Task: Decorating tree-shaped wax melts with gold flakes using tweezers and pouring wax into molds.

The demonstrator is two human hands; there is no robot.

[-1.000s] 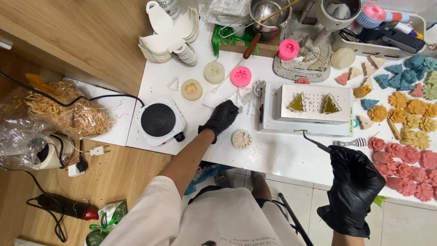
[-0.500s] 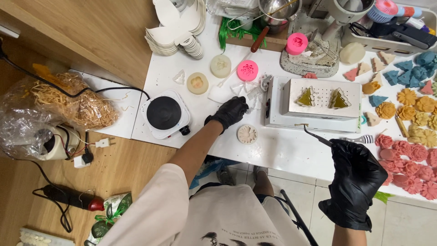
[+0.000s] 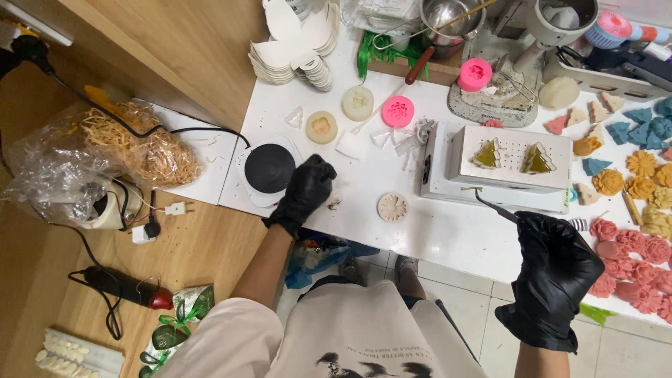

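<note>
Holding tweezers [image 3: 493, 206] in right hand [image 3: 553, 273]

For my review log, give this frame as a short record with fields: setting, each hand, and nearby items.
setting: white worktable crowded with moulded shapes
left hand: black glove, resting on table beside round black hot plate
right hand: black glove, gripping thin tweezers
nearby: white perforated tray with two tree moulds, cream flower disc

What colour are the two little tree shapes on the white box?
Amber-green tree shapes, seen best in the head view.
</note>
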